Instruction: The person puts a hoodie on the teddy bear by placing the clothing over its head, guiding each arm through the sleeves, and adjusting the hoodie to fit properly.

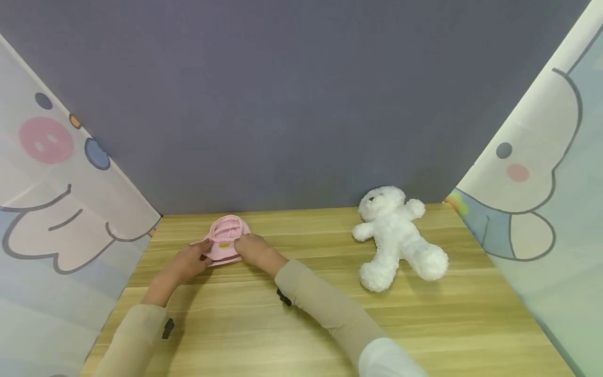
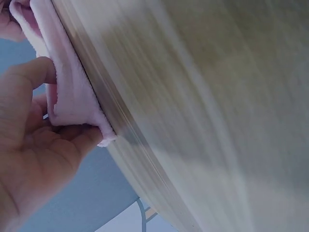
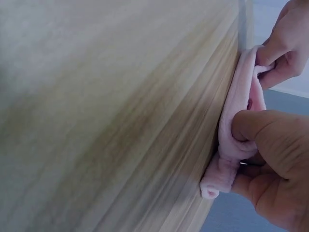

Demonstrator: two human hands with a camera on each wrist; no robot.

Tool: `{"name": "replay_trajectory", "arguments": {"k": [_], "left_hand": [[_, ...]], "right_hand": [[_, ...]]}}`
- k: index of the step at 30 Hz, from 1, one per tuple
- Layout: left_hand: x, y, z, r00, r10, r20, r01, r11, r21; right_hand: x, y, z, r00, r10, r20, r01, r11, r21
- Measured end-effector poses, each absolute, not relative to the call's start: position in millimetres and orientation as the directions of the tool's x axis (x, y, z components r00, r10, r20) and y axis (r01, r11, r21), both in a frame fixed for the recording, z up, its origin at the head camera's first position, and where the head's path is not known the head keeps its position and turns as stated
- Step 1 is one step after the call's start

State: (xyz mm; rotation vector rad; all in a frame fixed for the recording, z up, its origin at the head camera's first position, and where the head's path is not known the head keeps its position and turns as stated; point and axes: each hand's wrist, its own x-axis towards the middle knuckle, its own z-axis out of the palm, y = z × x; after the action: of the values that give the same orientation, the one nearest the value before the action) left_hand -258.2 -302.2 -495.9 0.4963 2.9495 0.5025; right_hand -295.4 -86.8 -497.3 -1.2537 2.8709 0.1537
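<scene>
A small pink cloth garment with a yellow patch lies on the wooden table near its back edge, left of the middle. My left hand pinches its left side; in the left wrist view the thumb of that hand presses on the soft pink cloth and the fingers are under it. On the other side my right hand grips the garment's right edge. The right wrist view has the right hand with its thumb in the pink fabric and fingers beneath.
A white plush toy lies on its back at the right rear of the wooden table. Behind the table stands a dark grey wall. Cartoon-printed panels rise on both sides.
</scene>
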Motion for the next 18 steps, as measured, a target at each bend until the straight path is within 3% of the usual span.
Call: {"name": "replay_trajectory", "arguments": {"k": [5,12,18], "left_hand": [[-254.3,-304.8,-498.6,-0.931,0.363,-0.032,0.337,0.89,0.306],[-256.3,-296.9,-496.9,-0.914,0.396,0.089,0.406,0.901,0.157],[-251.7,-280.4,-486.3,-0.919,0.384,0.086,0.394,0.893,0.22]], "right_hand": [[-291.4,-88.4,-494.7,-0.669,-0.742,-0.055,-0.743,0.662,0.097],[-312.2,-62.0,-484.3,-0.664,-0.745,-0.067,-0.748,0.663,0.042],[-323.6,-32.5,-467.0,-0.628,-0.766,-0.136,-0.773,0.634,-0.009]]}}
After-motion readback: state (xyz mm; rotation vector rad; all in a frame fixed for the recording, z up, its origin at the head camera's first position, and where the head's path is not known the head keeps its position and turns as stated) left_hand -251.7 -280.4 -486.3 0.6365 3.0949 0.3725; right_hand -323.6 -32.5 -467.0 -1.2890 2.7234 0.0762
